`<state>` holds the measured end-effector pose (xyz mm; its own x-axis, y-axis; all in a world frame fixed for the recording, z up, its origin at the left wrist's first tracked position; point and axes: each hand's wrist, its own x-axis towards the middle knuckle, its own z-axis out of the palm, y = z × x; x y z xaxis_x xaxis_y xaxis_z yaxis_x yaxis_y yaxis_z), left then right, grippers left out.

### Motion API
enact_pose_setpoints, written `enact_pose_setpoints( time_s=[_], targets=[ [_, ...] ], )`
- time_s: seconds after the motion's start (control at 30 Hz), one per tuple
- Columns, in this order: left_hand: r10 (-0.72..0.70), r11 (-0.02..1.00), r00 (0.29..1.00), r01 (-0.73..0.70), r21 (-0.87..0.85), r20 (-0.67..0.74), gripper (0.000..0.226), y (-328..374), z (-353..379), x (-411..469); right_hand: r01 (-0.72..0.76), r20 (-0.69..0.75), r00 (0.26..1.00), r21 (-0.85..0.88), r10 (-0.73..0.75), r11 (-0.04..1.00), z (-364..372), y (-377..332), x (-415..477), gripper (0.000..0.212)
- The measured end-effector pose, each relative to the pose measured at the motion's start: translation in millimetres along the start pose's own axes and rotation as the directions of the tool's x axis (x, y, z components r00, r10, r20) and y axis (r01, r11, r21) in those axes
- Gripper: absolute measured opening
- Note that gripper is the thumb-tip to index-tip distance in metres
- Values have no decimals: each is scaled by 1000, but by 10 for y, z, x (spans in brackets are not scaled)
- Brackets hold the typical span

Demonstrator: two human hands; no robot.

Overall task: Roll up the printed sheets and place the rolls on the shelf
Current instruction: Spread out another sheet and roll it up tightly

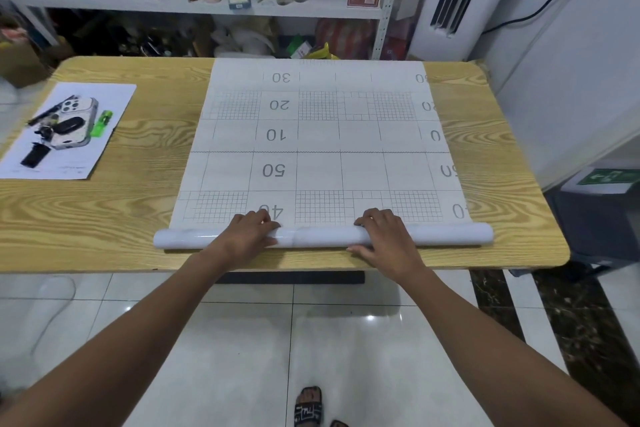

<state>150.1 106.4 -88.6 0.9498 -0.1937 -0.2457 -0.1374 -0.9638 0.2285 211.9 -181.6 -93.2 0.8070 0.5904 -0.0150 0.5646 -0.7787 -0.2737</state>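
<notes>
I see my left hand [254,230] and right hand [384,236] curled around the roll [322,236] at the table's [121,211] near edge, spaced apart, I judge, to keep it even. The unrolled sheet [318,149] lies flat across the table; the shelf [138,0] stands beyond its far edge.

Your printed sheet [318,149] is pale grey-white, ruled in thin dark grey lines — large squares, patches of fine grid, grey numerals. The table [121,211] shows yellow-tan wood with swirling brown grain. The lighter [101,124] is bright green. The floor [242,357] is glossy white tile with a black marbled band [588,340]; your sandal [308,407] is black, patterned white.
</notes>
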Motion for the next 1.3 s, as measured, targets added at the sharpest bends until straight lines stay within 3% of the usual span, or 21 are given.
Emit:
enact_pose_setpoints(
  time_s=[0.23,0.43,0.57,0.73,1.0,1.3],
  targets=[
    [-7,998,998,4,64,55,42,18,-32,26,-23,-18,1000,-8,23,1000,54,10,-10,49],
    [-102,992,995,102,-72,3,41,99,-54,18,-50,7,999,42,50,998,36,10,19,56],
    [-74,996,996,71,-50,-57,37,62,21,-14,-83,12,997,94,83,992,28,13,37,55],
    [-44,998,998,42,-38,-49,52,67,34,-42,-92,15,996,119,91,989,18,21,56,47],
    [-33,999,998,32,-13,-50,51,95,29,-34,-74,43,996,34,72,997,7,25,24,43],
    [33,999,999,-33,-32,-27,46,34,0,-20,-30,60,998,1,30,1000,-41,36,-12,69]
  ],
)
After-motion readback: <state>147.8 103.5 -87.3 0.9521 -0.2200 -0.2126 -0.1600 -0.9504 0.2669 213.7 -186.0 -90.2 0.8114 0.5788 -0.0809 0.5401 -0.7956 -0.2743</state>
